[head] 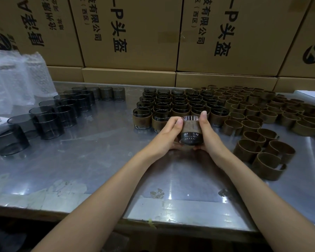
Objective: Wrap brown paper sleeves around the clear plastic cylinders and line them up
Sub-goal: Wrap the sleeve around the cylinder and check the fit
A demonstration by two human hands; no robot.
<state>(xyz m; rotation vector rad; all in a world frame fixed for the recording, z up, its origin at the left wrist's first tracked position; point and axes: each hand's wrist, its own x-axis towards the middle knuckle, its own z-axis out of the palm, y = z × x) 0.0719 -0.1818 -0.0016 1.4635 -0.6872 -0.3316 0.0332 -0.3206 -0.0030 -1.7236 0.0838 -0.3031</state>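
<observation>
Fingers (pixel 179 122) of left hand (pixel 168 136) and right hand (pixel 208 132) curled around one clear plastic cylinder (pixel 191 138), brown paper sleeve (pixel 191 127) already on, held just above the table (pixel 98 170). Probably light, thin-walled, slick where bare: best gripped on the sleeve, gently, then set beside the sleeved rows (pixel 178 106).

Bare cylinders (pixel 49 113) left — sleeves (pixel 265 128) right

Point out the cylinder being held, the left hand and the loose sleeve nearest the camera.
cylinder (pixel 190 130): head view, on its brown sleeve.
left hand (pixel 168 135): head view, back of hand.
loose sleeve (pixel 265 167): head view, outer wall.
</observation>
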